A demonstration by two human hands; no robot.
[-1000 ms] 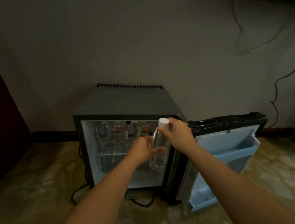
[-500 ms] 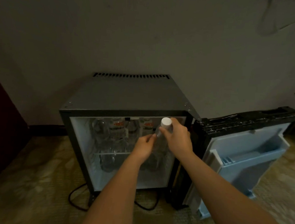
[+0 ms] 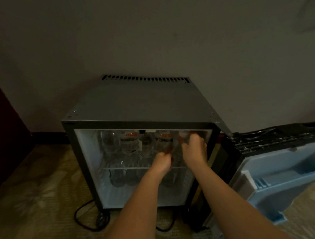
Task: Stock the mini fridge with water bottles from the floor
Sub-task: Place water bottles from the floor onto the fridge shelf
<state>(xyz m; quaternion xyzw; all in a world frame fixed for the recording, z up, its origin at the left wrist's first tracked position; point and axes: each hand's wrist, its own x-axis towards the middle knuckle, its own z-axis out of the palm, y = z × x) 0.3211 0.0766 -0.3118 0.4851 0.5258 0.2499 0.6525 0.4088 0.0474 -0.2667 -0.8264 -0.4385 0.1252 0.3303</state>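
So the bottle point(image 3: 181, 136) is now inside the mini fridge point(image 3: 135, 107) on the top shelf point(image 3: 133, 168) instead of out front, right hand point(image 3: 194, 150) gripping its neck, left hand point(image 3: 161, 162) curled low beside it (can't tell if it's holding), basically stocked.

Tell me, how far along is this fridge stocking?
Well along. Several bottles already stand in the mini fridge, on its upper shelf and below it. In hand: the right hand grips a white-capped water bottle at the shelf's right end; the left hand is at its lower part, grip blurred. Left: letting go and shutting the door. No more bottles show on the carpet in view.
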